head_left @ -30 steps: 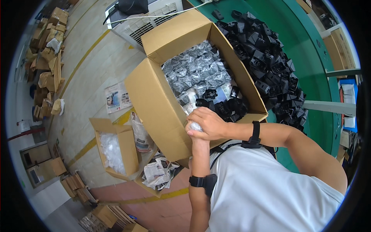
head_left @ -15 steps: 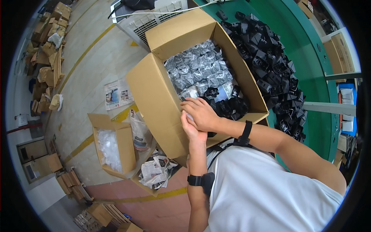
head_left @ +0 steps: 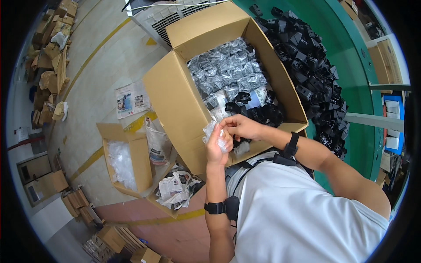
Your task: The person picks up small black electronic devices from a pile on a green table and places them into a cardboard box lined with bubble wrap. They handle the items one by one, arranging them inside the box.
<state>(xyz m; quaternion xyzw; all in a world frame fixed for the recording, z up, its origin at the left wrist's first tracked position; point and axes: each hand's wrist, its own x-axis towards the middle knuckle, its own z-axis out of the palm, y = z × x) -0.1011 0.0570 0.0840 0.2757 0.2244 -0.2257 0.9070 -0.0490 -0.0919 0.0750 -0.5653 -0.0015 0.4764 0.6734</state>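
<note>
Grasping clear plastic bag [head_left: 218,136] | both hands: left [head_left: 215,147], right [head_left: 240,127] | over cardboard box [head_left: 175,103]

Your left hand [head_left: 218,147] and right hand [head_left: 239,127] meet over the near edge of the big open carton [head_left: 175,101], both pinching a crinkled clear plastic bag [head_left: 214,131]. The carton holds bagged parts [head_left: 226,74] and loose black parts [head_left: 258,113] (more black parts [head_left: 313,70] heap on the green table [head_left: 355,57]). A smaller box [head_left: 131,158] sits on the floor to your left.
</note>
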